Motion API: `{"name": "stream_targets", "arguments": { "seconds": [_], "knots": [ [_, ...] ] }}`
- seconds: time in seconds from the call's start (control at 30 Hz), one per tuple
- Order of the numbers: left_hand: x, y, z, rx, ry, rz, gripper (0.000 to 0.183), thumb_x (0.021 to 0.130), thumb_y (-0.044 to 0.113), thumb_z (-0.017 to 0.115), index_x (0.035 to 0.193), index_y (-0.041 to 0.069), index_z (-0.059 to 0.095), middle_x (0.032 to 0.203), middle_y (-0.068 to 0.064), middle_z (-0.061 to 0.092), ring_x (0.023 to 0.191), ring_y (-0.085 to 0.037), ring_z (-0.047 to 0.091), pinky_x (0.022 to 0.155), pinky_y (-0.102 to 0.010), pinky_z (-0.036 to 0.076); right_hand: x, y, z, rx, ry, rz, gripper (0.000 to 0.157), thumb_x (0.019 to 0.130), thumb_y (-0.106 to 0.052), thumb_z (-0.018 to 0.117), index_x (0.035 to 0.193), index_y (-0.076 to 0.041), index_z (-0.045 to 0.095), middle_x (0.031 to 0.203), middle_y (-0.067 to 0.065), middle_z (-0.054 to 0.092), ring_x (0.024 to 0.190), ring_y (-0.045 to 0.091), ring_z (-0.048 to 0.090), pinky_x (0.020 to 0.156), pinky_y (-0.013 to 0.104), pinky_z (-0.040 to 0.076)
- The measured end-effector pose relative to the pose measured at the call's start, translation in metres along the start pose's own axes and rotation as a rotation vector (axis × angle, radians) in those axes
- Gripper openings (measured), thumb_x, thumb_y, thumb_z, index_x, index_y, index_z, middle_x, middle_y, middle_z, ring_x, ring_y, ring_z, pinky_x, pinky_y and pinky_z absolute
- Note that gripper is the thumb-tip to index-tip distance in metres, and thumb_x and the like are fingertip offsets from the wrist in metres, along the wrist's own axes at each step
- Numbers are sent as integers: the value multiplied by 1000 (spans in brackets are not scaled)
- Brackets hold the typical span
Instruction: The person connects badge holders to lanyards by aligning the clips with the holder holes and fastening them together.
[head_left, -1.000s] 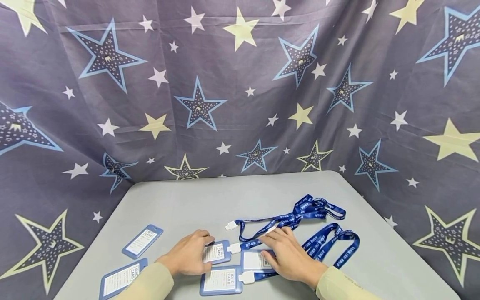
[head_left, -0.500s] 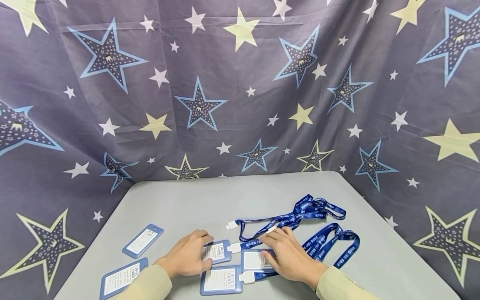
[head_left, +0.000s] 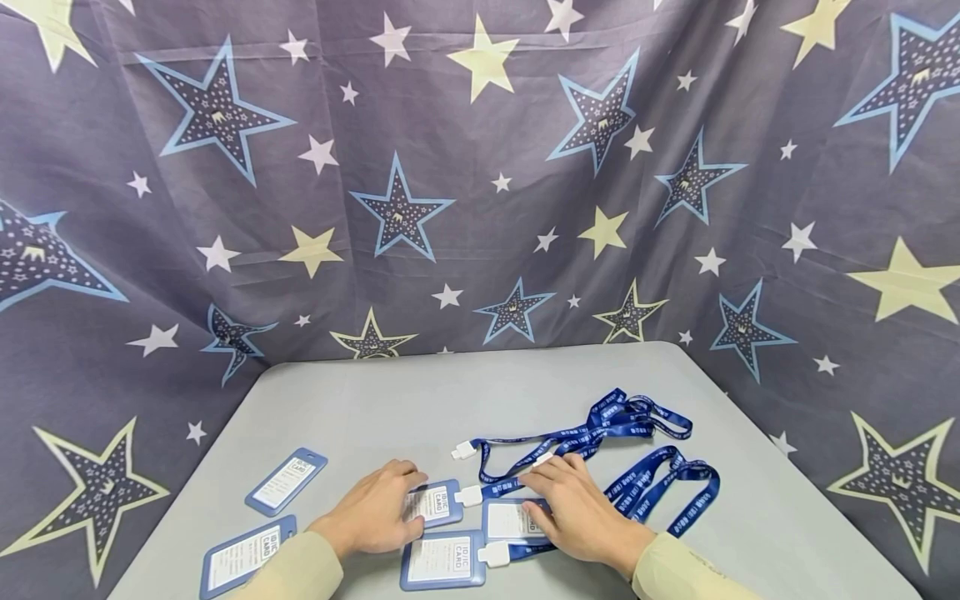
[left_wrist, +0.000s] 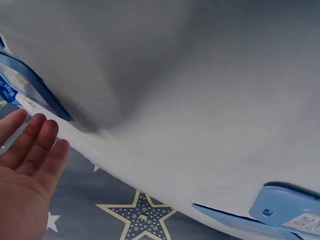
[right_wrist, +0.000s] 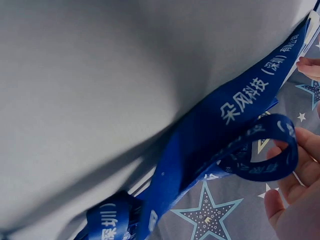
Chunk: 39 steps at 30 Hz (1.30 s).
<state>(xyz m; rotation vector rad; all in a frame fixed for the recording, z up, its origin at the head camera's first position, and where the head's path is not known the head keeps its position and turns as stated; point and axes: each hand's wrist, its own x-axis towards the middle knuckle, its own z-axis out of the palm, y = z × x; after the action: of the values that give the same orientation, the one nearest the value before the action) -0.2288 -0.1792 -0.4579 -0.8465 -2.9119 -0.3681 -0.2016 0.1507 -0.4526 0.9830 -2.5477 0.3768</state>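
Note:
In the head view my left hand (head_left: 371,510) rests over the left end of a blue ID card holder (head_left: 432,504), which has a white clip and a blue lanyard. Its fingers look nearly straight in the left wrist view, beside the holder's edge. My right hand (head_left: 581,512) lies across the right end of another card holder (head_left: 506,521) and a blue lanyard strap, partly hiding both. The right wrist view shows its fingers loosely bent behind a lanyard loop (right_wrist: 272,150); contact is unclear there. A front card holder (head_left: 442,560), clipped to a lanyard, lies between the hands.
Two card holders without lanyards lie at left: an upper one (head_left: 287,481) and a lower one (head_left: 243,557), partly behind the left sleeve. A lanyard bundle (head_left: 615,417) lies at back right, another loop (head_left: 690,483) nearer. Star-patterned cloth (head_left: 450,167) encloses the grey table (head_left: 375,400).

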Motion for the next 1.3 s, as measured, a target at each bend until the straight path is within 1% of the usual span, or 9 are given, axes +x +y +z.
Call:
{"name": "stream_targets", "arguments": {
  "seconds": [0.37, 0.57, 0.77, 0.9, 1.03, 1.17, 1.3],
  "knots": [
    [-7, 2, -1, 11, 8, 4, 61, 79, 35, 75, 129, 2, 67, 128, -13, 63, 120, -31, 59, 104, -52, 49, 4, -3, 2, -7, 10, -10, 36, 95, -30, 70, 124, -10, 72, 122, 1, 71, 112, 15, 58, 94, 39, 39],
    [-13, 4, -3, 23, 49, 32, 58, 79, 34, 75, 127, 2, 68, 125, -10, 64, 117, -28, 59, 103, -50, 50, 8, -3, 3, -6, 20, -13, 36, 95, -31, 71, 123, -10, 72, 121, 2, 71, 111, 16, 59, 95, 40, 38],
    [-18, 5, -3, 29, 81, 55, 57, 78, 33, 75, 127, 4, 69, 123, -7, 64, 114, -25, 60, 100, -48, 52, 13, -1, 3, -14, 43, -22, 35, 94, -29, 71, 123, -9, 72, 120, 4, 72, 113, 19, 61, 99, 44, 40],
    [-20, 4, -3, 29, 91, 59, 57, 78, 33, 74, 126, 3, 69, 122, -7, 64, 114, -24, 60, 100, -48, 52, 17, 0, 2, -24, 45, -12, 33, 93, -28, 73, 121, -10, 73, 118, 3, 73, 110, 18, 61, 97, 42, 40],
    [-21, 5, -3, 21, 84, 52, 57, 78, 32, 74, 127, 3, 69, 122, -7, 64, 113, -25, 60, 100, -48, 52, 20, 3, 1, -30, 34, 7, 32, 94, -29, 72, 121, -11, 73, 118, 4, 73, 110, 18, 61, 96, 42, 40],
    [-23, 7, -4, 18, 81, 45, 58, 78, 33, 74, 127, 3, 68, 121, -6, 64, 112, -24, 60, 100, -48, 52, 25, 4, 2, -18, 30, 18, 34, 95, -29, 71, 122, -10, 72, 120, 6, 72, 113, 21, 61, 98, 44, 41],
    [-26, 11, -6, 23, 92, 51, 58, 78, 33, 74, 128, 3, 68, 121, -6, 64, 112, -23, 60, 100, -48, 52, 31, 4, 3, -20, 21, 30, 35, 96, -30, 70, 124, -9, 71, 122, 7, 72, 115, 23, 60, 102, 47, 40]
  ]
}}
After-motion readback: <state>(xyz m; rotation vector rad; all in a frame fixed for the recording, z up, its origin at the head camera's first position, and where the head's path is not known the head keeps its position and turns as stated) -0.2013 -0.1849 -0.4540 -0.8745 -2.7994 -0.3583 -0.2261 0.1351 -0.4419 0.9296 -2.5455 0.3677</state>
